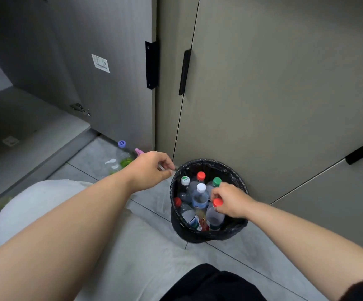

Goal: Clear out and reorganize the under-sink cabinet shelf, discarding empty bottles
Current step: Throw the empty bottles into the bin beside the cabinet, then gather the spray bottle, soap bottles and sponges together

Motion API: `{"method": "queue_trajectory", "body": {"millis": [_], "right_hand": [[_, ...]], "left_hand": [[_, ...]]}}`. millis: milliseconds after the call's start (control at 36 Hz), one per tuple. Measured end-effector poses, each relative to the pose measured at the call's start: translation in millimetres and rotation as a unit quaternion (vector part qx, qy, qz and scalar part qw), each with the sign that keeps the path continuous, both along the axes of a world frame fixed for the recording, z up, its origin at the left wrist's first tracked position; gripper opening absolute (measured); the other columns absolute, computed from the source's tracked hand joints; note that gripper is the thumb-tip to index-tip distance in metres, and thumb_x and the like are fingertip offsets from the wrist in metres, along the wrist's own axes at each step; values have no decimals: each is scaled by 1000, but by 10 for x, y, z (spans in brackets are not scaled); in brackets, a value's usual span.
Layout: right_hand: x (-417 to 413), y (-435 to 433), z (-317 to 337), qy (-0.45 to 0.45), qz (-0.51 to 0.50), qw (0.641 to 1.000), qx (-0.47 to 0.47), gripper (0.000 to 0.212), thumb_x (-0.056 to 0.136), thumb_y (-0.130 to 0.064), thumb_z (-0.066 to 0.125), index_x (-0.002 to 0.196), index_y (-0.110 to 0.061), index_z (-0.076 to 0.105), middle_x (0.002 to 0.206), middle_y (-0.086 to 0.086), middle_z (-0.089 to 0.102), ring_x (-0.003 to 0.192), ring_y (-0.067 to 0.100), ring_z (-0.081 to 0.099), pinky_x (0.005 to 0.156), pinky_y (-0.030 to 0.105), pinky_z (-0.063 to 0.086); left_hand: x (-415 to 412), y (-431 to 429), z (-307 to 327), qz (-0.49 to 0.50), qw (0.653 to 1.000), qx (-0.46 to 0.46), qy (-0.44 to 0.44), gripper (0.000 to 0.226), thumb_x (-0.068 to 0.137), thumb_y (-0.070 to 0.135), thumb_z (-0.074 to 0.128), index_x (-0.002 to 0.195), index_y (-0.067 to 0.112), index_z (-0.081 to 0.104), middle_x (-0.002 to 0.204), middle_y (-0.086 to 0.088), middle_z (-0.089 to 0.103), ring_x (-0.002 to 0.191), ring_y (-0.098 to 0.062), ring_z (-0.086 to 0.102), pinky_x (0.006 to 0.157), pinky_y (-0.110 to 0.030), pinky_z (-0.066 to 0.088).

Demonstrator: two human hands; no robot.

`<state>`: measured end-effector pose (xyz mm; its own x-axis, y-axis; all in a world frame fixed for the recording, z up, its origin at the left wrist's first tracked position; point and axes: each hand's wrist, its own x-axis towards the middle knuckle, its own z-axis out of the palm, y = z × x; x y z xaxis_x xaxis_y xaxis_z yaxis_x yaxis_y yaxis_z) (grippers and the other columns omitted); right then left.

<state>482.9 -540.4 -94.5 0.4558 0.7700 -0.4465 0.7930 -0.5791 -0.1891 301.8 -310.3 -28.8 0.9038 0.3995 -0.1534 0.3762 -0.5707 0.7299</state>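
While the red cap [217, 202] of a clear bottle [214, 217] is being pinched by the curled fingers [217, 192] of the right hand [230, 200], that bottle is being held upright inside the black-lined bin [230, 232], on the side nearest the right forearm. The fingers [168, 164] of the left hand [151, 170] are being kept curled just at the bin's opposite rim, where something pale and translucent is being touched. Whether it is actually being gripped cannot be told.

Inside the bin, further plastic bottles are being kept upright and packed close together: a white-capped bottle [201, 193] at the centre and a green-capped bottle [216, 182] towards the back. To the left of the bin, a purple-capped bottle [122, 148] and a white pump dispenser [112, 164] are being left on the tiled floor [150, 196]. Farther left of the bin, the open cabinet shelf [35, 127] is being shown.
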Motion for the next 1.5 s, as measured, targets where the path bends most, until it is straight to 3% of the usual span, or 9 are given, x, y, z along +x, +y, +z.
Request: {"method": "queue_trajectory", "body": {"millis": [361, 500, 611, 722, 861, 1000, 1111, 1333, 1500], "right_hand": [[-4, -129, -418, -28, -14, 994, -103, 11, 78, -28, 63, 83, -28, 53, 94, -1, 57, 82, 26, 58, 64, 29, 41], [-27, 146, -38, -104, 8, 994, -44, 24, 86, -48, 61, 103, -31, 60, 106, -4, 62, 96, 25, 64, 75, 37, 52], [-104, 534, 364, 15, -17, 996, 92, 8, 88, -40, 66, 94, -35, 67, 86, -13, 66, 76, 7, 62, 73, 31, 54], [-279, 986, 678, 126, 8, 974, 189, 7, 87, -27, 72, 91, -33, 71, 81, -12, 66, 65, 4, 58, 66, 12, 45], [-393, 1640, 607, 159, 57, 965, 202, 12, 86, -20, 74, 96, -27, 74, 89, -6, 64, 69, 2, 57, 72, 11, 44], [-433, 2364, 83, 117, 64, 984, 114, 39, 85, -26, 73, 122, -23, 63, 107, 3, 53, 93, 15, 57, 94, 29, 46], [-420, 2838, -416, 61, 10, 996, 58, 43, 87, -32, 66, 123, -15, 50, 121, 16, 56, 114, 34, 57, 94, 41, 50], [-401, 3247, -1120, -48, -106, 993, 36, 36, 99, -39, 52, 115, -7, 56, 114, 25, 66, 106, 42, 64, 78, 40, 49], [-473, 3142, -1001, -76, -69, 985, 140, 28, 98, -40, 53, 101, -13, 62, 90, 21, 70, 87, 44, 66, 61, 36, 39]], "left_hand": [[-13, 44, 47, 20, 1000, 15, 5, 8, 94, 21, 67, 92, 28, 70, 87, 15, 65, 68, 16, 56, 64, 0, 39], [-5, 145, 157, 66, 997, -13, 25, 5, 92, 26, 67, 88, 27, 69, 79, 15, 68, 73, -3, 63, 67, -15, 46], [-90, 403, 324, 61, 990, -52, 119, 14, 92, 36, 69, 100, 25, 71, 100, 3, 76, 92, -18, 71, 88, -32, 57], [-351, 817, 466, 57, 986, -34, 153, 21, 94, 38, 66, 106, 22, 70, 88, 19, 74, 81, -8, 68, 63, -20, 52], [-725, 1340, 302, 162, 979, -63, 110, 14, 96, 32, 66, 103, 21, 69, 103, -3, 74, 93, -19, 72, 79, -28, 54], [-1039, 1638, -203, 259, 957, -125, 45, 5, 97, 18, 64, 96, 20, 69, 96, -5, 73, 87, -22, 71, 73, -26, 52], [-1135, 1753, -653, 290, 938, -188, 31, 10, 96, 17, 62, 99, 21, 71, 99, -5, 75, 93, -20, 73, 62, -17, 48], [-1032, 1911, -1515, 291, 938, -185, 29, 34, 89, 20, 76, 117, 34, 63, 112, 2, 61, 86, -19, 67, 75, -31, 55], [-805, 2053, -1872, 239, 962, -127, 27, 70, 91, 20, 72, 153, 30, 40, 145, -2, 46, 122, -23, 57, 103, -38, 48]]}}
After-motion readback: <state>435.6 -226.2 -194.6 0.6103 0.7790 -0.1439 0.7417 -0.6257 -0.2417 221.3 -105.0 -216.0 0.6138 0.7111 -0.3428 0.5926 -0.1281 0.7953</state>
